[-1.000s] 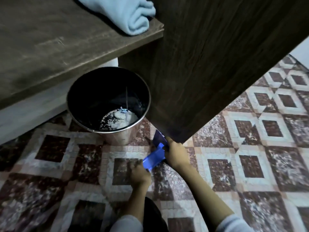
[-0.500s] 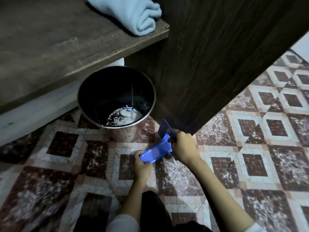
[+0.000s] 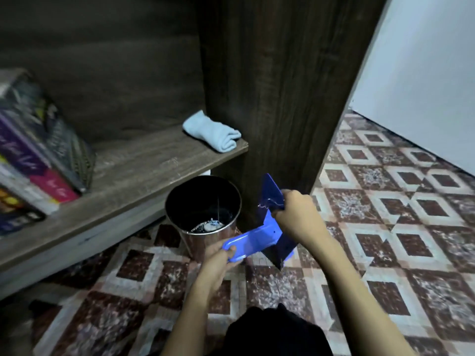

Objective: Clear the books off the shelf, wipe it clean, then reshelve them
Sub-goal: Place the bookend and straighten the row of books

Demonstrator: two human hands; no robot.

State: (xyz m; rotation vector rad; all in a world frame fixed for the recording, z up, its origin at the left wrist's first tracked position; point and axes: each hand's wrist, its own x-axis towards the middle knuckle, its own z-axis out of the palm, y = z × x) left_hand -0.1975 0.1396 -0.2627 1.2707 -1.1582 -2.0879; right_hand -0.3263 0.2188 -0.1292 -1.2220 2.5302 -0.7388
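Both hands hold a blue L-shaped bookend above the floor, right of the bin. My left hand grips the end of its flat base. My right hand grips the top of its upright plate. The dark wooden shelf runs across the left. Several books lean at its left end. A folded light-blue cloth lies on the shelf's right end, against the upright side panel.
A round metal bin with some rubbish inside stands on the floor under the shelf's right end. The dark side panel rises behind the bookend. Patterned floor tiles spread to the right, up to a white wall.
Both hands have lifted the blue bookend up off the floor. The view has tilted upward, so the books and more of the shelf have come into sight.
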